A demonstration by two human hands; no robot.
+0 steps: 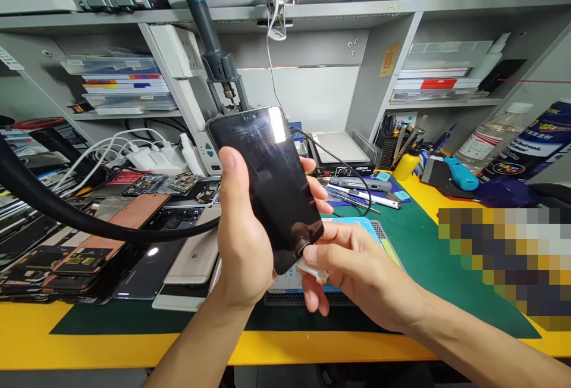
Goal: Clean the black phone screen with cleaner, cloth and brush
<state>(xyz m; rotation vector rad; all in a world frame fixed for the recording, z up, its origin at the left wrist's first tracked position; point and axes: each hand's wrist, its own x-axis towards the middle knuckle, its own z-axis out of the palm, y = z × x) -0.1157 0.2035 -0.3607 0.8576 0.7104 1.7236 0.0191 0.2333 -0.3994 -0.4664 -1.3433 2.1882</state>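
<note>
A black smartphone (279,191) with a smudged, dark screen is held up and tilted over the middle of the bench. My left hand (243,227) is wrapped round it, the thumb along its left edge and fingertips showing at the right edge. At the phone's lower right corner is my right hand (357,263), its thumb and index finger pinched on a small whitish piece (312,270) that touches the bottom edge. What that piece is cannot be made out. Under the hands lies a light blue work pad (357,224).
Dismantled phones and boards (125,227) crowd the left, with a black hose (111,227) arching over them. Tweezers and pens (361,191) lie behind the right hand on the green mat (428,263). Bottles (495,138) stand at the right; shelves (446,102) run along the back.
</note>
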